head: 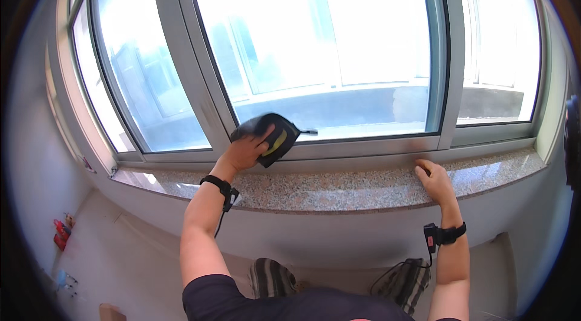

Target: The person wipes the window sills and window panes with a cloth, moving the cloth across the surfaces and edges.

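Note:
My left hand (247,151) grips a dark, pointed device with a yellow-green part (277,141), perhaps a handheld vacuum cleaner or a sander; its exact kind is unclear. The device is against or just before the lower left corner of the middle pane's metal window frame (358,147). My right hand (435,179), its fingers curled, is at the back edge of the speckled stone windowsill (317,189), close to the bottom rail. No object shows in it, though its palm is hidden. Each wrist wears a black strap with a small cabled box.
Window glass (317,48) fills the view ahead, with further panes left and right. Below the sill stands a pale wall (327,235). On the floor at far left are red items (61,235), a small blue item (63,279) and a brown block (111,313). A dark object (573,139) is at the right rim.

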A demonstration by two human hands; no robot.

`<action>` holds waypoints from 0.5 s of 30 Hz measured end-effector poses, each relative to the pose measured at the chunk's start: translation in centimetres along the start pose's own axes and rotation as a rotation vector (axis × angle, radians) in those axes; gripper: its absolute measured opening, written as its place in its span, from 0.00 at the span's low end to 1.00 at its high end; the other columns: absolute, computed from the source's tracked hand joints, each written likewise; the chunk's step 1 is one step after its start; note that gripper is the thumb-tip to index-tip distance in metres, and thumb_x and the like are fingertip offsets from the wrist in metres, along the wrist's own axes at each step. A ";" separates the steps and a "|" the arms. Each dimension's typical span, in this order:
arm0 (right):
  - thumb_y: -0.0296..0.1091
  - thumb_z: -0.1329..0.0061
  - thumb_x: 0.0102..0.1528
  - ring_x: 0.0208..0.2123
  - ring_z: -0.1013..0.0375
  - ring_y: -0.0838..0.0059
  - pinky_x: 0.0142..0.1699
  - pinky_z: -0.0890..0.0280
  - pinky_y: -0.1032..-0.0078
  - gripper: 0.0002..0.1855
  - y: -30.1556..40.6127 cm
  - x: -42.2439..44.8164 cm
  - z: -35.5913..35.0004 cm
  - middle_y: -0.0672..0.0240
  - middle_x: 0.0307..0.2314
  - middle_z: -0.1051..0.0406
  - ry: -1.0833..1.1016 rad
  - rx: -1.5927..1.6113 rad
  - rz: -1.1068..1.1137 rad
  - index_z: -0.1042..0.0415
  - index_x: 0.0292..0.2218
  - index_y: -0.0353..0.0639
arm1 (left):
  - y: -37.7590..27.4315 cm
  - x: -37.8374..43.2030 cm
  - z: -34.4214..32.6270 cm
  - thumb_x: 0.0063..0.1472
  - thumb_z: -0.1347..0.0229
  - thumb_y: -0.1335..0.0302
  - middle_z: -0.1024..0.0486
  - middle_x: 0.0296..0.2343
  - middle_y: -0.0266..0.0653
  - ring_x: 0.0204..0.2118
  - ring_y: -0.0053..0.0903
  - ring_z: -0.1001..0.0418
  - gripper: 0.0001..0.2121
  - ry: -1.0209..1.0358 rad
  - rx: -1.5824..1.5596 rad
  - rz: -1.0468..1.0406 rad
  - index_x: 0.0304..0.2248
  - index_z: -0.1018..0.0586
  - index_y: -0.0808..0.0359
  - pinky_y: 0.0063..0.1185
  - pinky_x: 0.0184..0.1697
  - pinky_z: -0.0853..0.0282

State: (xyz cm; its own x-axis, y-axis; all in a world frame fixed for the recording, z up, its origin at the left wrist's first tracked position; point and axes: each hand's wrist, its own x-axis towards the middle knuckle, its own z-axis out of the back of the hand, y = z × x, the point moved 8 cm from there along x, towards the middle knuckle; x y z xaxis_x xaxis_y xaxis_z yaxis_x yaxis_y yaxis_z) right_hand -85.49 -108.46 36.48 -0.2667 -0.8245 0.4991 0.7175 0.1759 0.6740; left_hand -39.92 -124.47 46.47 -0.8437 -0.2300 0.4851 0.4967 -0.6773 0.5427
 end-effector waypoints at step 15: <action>0.40 0.52 0.56 0.44 0.30 0.54 0.51 0.36 0.66 0.18 0.9 0.4 -0.2 0.53 0.38 0.25 0.034 0.031 -0.010 0.25 0.42 0.35 | 14.8 18.3 18.2 0.67 0.65 0.55 0.55 0.61 0.63 0.66 0.56 0.62 0.33 -0.979 0.171 1.029 0.62 0.51 0.71 0.49 0.65 0.66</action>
State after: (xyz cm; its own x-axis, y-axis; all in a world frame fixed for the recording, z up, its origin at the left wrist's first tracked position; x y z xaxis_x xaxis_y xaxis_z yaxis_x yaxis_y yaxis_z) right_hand -84.82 -108.74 37.11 -0.2513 -0.8442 0.4735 0.6946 0.1834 0.6956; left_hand -44.28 -126.01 75.81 0.3440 0.0556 0.9373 0.8675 -0.4009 -0.2946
